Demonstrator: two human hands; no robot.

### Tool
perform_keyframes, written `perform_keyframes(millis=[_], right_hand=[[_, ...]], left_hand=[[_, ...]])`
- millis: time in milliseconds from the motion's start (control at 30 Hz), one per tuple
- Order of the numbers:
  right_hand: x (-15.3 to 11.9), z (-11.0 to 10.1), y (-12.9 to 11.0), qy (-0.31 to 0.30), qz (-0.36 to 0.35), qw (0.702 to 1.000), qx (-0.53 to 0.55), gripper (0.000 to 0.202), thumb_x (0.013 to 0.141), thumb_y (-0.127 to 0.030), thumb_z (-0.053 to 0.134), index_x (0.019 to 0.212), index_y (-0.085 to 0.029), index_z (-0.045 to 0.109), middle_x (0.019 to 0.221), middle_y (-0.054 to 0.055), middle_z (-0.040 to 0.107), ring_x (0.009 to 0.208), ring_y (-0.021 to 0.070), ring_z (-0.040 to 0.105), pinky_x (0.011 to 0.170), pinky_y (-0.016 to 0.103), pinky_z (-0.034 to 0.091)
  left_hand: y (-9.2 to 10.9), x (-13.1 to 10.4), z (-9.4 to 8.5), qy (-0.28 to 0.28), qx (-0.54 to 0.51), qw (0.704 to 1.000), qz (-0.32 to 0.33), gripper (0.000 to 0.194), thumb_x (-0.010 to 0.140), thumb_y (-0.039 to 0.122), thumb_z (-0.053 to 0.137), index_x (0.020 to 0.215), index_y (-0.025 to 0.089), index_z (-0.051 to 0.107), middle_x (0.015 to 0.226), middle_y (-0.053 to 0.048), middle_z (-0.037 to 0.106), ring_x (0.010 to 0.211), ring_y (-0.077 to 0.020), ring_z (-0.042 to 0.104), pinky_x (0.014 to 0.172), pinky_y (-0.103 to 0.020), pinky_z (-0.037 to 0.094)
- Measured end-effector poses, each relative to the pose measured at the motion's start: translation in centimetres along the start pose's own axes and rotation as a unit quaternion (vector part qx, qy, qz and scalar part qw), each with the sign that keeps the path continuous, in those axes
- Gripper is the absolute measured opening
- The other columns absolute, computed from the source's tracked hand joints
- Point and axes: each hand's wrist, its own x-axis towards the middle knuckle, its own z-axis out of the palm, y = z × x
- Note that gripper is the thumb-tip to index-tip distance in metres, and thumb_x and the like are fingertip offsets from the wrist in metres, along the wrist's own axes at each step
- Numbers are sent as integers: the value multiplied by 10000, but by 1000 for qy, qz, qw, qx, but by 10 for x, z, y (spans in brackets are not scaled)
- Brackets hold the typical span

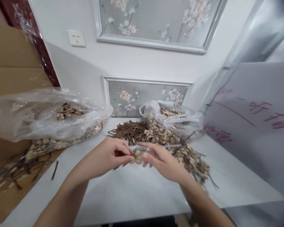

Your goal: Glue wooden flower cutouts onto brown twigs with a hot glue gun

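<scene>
At the middle of the view, my left hand pinches a small sprig of beige, petal-like pieces between thumb and forefinger. Close against it on the other side is my right hand, its forefinger stretched out and its thumb at the sprig's edge. A thin white strip passes through the right hand's fingers and sticks out to the right. Behind the hands lie a pile of brown stems and a heap of similar beige sprigs.
A clear plastic bag of beige sprigs lies on the left by a cardboard box with loose brown stems. Another plastic bag stands behind the heap. The white table meets a wall, with a pale marked panel on the right.
</scene>
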Motion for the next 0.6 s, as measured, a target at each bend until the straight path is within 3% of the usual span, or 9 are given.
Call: perform_keyframes(millis=[67,167,233,433,500,600], right_hand=[[17,-7,-30,-46,-21,998,35,579,912,-568,520,1336,-176,556,819,62,722,729,182,688,645,282,537],[29,-13,-50,-79,-42,996,21,461,885,-563,568,1065,-167,720,762,52,709,669,154,657,580,237,519],[33,-12,-50,-105,-34,994,16,444,874,-568,577,909,-158,743,742,54,700,672,154,655,554,222,512],[46,-4,-34,-124,-29,987,96,409,872,-545,591,794,-166,723,708,28,670,650,122,636,575,211,522],[51,-2,-30,-105,-41,986,123,398,884,-525,587,791,-161,719,713,27,677,645,107,624,599,206,524],[55,1,-26,-27,-45,980,190,365,859,-510,634,854,-155,721,771,48,715,672,116,650,620,221,537]], left_hand=[[13,-1,-2,44,30,998,20,173,848,262,650,733,199,762,750,-9,663,644,-102,586,576,-186,429],[17,-5,-3,87,58,994,37,174,860,251,639,745,208,762,763,-2,677,665,-99,603,595,-180,439],[14,-6,-4,87,75,992,42,175,865,256,639,756,212,768,756,-2,678,663,-101,602,600,-183,443],[0,-7,-10,108,107,988,26,208,876,319,630,752,238,776,879,-26,727,750,-149,655,666,-219,499],[-3,-10,-14,151,128,980,26,230,863,365,643,716,249,776,1020,-42,738,896,-200,676,769,-258,525],[-5,-16,-21,189,117,974,42,238,825,411,684,671,256,778,1270,-37,660,1107,-269,633,945,-338,503]])
